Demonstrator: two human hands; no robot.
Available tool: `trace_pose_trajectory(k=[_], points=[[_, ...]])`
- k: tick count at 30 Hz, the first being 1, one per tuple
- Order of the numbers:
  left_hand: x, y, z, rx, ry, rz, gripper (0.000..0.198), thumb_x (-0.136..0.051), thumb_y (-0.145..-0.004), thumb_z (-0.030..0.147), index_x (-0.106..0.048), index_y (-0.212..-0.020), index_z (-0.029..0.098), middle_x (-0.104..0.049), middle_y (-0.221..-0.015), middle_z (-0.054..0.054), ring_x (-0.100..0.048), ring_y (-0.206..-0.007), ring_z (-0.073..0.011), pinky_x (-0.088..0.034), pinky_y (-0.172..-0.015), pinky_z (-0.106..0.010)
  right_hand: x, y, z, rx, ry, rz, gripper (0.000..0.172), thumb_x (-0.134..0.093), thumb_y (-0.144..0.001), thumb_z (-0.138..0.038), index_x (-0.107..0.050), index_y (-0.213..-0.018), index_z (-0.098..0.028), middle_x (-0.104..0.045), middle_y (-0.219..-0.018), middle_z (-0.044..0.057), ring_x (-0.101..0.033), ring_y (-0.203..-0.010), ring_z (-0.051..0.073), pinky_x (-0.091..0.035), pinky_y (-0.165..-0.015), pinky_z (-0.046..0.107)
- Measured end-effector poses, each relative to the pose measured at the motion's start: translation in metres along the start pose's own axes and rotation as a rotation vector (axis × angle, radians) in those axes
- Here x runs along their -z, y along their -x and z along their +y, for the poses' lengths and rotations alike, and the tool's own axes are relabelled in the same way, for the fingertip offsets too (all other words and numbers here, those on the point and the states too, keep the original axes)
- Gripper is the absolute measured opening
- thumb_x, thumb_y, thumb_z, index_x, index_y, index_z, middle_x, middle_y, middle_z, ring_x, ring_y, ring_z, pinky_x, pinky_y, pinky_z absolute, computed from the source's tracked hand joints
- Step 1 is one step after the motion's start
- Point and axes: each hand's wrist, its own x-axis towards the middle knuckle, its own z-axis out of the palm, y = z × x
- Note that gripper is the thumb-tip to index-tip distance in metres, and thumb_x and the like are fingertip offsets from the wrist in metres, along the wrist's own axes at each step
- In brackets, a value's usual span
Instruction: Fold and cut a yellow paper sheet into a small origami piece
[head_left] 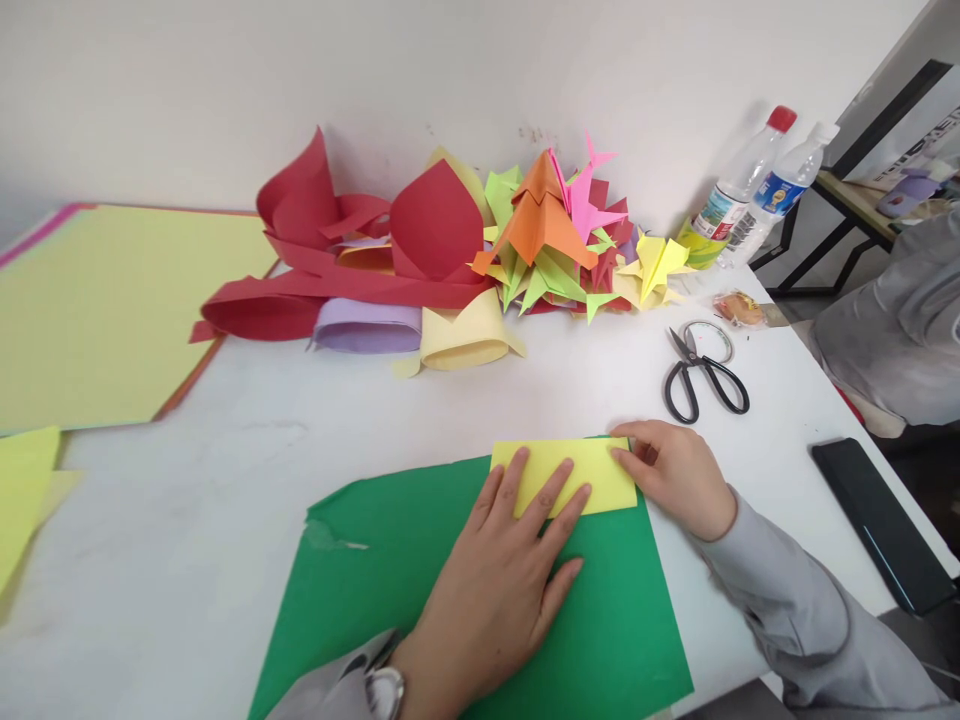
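Flatly pressed down with the fingers [551, 487] of the left hand [495, 590], spread wide and gripping nothing, on the near-left part of a folded yellow paper [600, 470]. Touched the same paper's right end with the loosely curled fingers [628, 437] of the right hand [679, 480]; could not tell whether pinched there or only rested, thumb hidden. Kept that yellow paper lying flat on the far right corner of a green sheet [420, 580], which in turn lay on the white tabletop [225, 480] right in front. Wore a wristwatch [384, 690] on the left wrist and grey sleeves on both arms.

Further out, found black scissors [701, 375] just beyond the right hand, blades over a clear tape roll [712, 338], and a dark phone [877, 520] near the right edge. Against the wall, saw a heap of folded paper figures [555, 235] beside curled red paper strips [337, 260], with two plastic bottles [750, 180] leaning at the far right. Off to the left, noted a large yellow sheet [97, 310] lying flat
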Motion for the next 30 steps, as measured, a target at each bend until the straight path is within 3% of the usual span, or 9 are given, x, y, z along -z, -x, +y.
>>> trace_pose_trajectory(k=[17, 30], points=[[0.0010, 0.0003, 0.0006, -0.005, -0.015, 0.008, 0.052, -0.046, -0.089, 0.041, -0.043, -0.139, 0.027, -0.041, -0.146, -0.005, -0.023, -0.137, -0.0397, -0.029, -0.105, -0.056, -0.0030, -0.0029, 0.0026, -0.034, 0.001, 0.007, 0.033, -0.047, -0.076, -0.016, -0.070, -0.096, -0.024, -0.068, -0.069, -0.001, -0.055, -0.056, 0.014, -0.040, -0.059, 0.026], [0.0010, -0.0005, 0.0007, 0.006, -0.027, 0.007, 0.051, -0.046, -0.088, 0.040, -0.044, -0.138, 0.027, -0.041, -0.146, -0.004, -0.023, -0.137, -0.0397, -0.031, -0.104, -0.055, -0.0034, -0.0038, 0.0025, -0.053, 0.036, -0.006, 0.026, -0.047, -0.077, -0.016, -0.067, -0.092, -0.024, -0.066, -0.067, -0.002, -0.054, -0.054, 0.014, -0.035, -0.056, 0.025]])
